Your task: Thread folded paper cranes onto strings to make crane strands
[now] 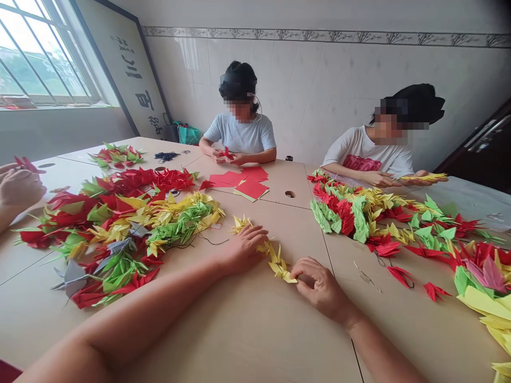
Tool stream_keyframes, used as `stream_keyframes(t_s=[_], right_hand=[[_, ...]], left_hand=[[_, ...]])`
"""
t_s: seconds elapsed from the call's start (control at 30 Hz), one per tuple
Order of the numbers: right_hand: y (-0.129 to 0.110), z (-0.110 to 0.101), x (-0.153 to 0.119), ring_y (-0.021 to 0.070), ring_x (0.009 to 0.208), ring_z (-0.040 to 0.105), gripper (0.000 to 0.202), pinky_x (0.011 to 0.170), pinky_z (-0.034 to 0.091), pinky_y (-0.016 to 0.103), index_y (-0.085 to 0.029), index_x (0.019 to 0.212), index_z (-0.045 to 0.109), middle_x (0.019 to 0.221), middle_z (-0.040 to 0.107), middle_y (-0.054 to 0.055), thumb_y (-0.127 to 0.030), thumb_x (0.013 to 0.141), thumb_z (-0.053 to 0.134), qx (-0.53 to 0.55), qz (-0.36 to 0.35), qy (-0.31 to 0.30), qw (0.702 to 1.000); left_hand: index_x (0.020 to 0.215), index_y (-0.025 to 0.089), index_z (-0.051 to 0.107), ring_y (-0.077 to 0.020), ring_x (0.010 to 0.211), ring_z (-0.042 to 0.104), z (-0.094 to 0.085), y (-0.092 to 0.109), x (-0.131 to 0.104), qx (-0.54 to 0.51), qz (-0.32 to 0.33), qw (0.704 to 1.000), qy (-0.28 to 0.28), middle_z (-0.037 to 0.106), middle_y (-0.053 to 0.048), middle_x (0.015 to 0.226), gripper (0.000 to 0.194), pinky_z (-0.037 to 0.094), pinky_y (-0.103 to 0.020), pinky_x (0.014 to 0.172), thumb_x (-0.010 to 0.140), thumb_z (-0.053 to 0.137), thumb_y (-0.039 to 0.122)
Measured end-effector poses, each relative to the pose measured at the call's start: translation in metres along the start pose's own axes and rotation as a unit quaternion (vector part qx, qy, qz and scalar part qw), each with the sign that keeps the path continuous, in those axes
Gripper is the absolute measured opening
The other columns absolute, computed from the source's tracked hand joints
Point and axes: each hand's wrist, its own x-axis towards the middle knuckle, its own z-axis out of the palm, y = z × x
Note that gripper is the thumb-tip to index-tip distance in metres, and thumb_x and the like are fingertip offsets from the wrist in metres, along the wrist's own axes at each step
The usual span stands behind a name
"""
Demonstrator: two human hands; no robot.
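The left hand (246, 248) lies loosely spread over 1 yellow paper strand (277, 261); the right hand (322, 287) pinches its tip. Probably light, crushable: best held by thick folds.

Board (113, 69), dark-framed, beside window (38, 58): 1 column of 4 large dark characters (142, 101), apparently Chinese, on pale face. Characters run down board, slanting with it. 3rd from top resembles "百"; 2nd shows mainly parallel strokes; 1st and 4th too blurred to read. Full wording uncertain. White shirt (345, 146), person at right: pink print (361, 164) across front, any lettering in it illegible.
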Motion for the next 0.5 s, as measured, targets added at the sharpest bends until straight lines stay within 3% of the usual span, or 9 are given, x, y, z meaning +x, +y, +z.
stream_keyframes(t_s=[0.17,0.27,0.37,0.5], right_hand=[[-0.001,-0.002,-0.002,0.0166,0.074,0.055,0.017,0.071,0.044,0.029,-0.021,0.071,0.055,0.072,0.059,0.0,-0.007,0.075,0.046,0.008,0.013,-0.007,1.0],[0.005,0.001,-0.002,0.0175,0.081,0.057,0.014,0.074,0.046,0.03,-0.022,0.087,0.057,0.082,0.061,0.002,-0.015,0.081,0.047,-0.015,0.059,0.041,0.997],[0.017,0.006,0.0,0.0204,0.091,0.056,0.018,0.081,0.046,0.034,-0.022,0.099,0.059,0.093,0.061,0.006,-0.021,0.084,0.049,-0.075,0.061,0.081,0.992],[0.026,0.011,0.002,0.0229,0.092,0.055,0.017,0.08,0.046,0.037,-0.023,0.095,0.063,0.094,0.061,0.007,-0.019,0.081,0.055,-0.132,0.037,0.053,0.989]], left_hand=[[0.111,0.02,0.05,-0.0243,0.121,0.043,0.0,0.002,0.0,0.007,0.008,1.0,-0.003,0.054,-0.01,0.124,0.034,0.028,-0.049,0.105,0.08,0.055,0.033],[0.112,0.021,0.051,-0.0241,0.121,0.043,-0.001,0.004,0.0,0.007,0.012,1.0,0.002,0.054,-0.011,0.123,0.037,0.028,-0.049,0.104,0.08,0.054,0.039],[0.114,0.021,0.051,-0.0243,0.121,0.042,-0.001,0.005,0.001,0.01,0.015,1.0,0.004,0.053,-0.011,0.124,0.039,0.029,-0.049,0.104,0.081,0.053,0.041],[0.12,0.022,0.047,-0.024,0.121,0.043,0.002,0.004,0.001,0.009,0.02,1.0,0.007,0.052,-0.011,0.126,0.046,0.03,-0.048,0.103,0.08,0.054,0.042]])
